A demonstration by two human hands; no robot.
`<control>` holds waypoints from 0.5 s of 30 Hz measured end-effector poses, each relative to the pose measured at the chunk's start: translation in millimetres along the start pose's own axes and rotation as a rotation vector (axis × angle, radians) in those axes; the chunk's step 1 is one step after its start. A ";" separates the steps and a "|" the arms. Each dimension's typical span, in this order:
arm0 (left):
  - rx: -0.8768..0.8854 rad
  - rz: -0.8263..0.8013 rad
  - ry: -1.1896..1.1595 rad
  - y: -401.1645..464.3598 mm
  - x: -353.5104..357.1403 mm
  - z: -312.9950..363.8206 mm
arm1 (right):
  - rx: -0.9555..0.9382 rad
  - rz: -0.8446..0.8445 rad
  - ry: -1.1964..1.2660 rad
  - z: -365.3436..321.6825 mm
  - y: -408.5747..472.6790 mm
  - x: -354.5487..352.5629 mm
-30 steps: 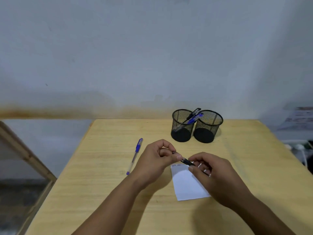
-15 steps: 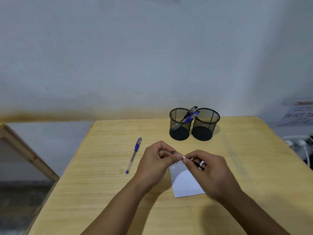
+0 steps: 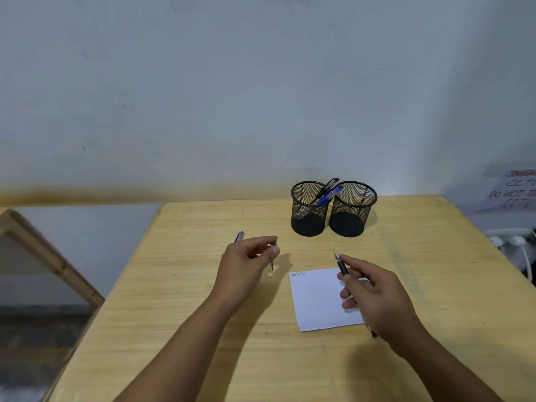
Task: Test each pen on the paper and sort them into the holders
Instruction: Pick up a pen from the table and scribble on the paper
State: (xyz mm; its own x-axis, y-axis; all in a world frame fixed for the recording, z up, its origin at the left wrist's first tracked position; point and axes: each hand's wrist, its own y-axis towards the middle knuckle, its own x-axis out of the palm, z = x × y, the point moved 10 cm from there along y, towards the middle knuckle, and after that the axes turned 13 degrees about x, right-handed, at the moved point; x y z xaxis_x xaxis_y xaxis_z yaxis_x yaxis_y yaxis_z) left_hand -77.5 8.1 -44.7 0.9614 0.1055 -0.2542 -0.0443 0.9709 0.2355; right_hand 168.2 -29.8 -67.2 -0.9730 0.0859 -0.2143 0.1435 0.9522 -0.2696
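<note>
Having parted since a second ago, the left hand (image 3: 246, 264) now pinches the cap (image 3: 273, 256) left of the paper (image 3: 317, 300), while the right hand (image 3: 374, 294) grips the uncapped pen (image 3: 340, 264) over it, ready for a test stroke.

- Pale wooden table (image 3: 179, 329), grain running left to right, far edge against the wall.
- Toward 12 o'clock, two black mesh holders side by side, touching or nearly so: left holder (image 3: 309, 220) with a black pen and a blue pen leaning toward 1 o'clock, right holder (image 3: 352, 220).
- Just right of centre, at 6 o'clock from the holders, white paper (image 3: 316, 303) lying flat, small blue scribble at its far left corner.
- At 9 o'clock from the holders, blue pen (image 3: 239, 236) lying on the wood, mostly hidden behind a hand.
</note>
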 end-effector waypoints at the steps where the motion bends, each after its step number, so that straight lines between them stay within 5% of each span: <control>1: 0.003 -0.014 0.072 1.5 -2.2 -5.0 | 0.011 -0.001 0.028 2.6 0.2 -1.6; 9: 0.053 -0.164 0.824 8.4 -1.2 -30.2 | 0.047 0.001 0.085 12.0 -0.9 1.1; 15: 0.207 -0.142 1.008 11.8 2.8 -19.8 | 0.058 -0.026 0.140 11.2 0.4 3.8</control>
State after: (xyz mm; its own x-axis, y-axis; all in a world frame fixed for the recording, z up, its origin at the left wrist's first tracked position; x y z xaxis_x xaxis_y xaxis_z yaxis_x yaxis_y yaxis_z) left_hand -80.7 24.0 -61.2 0.2768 0.2166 -0.9362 0.1903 0.9426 0.2743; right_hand 166.5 -32.4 -78.7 -0.9917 0.1050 -0.0745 0.1238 0.9365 -0.3280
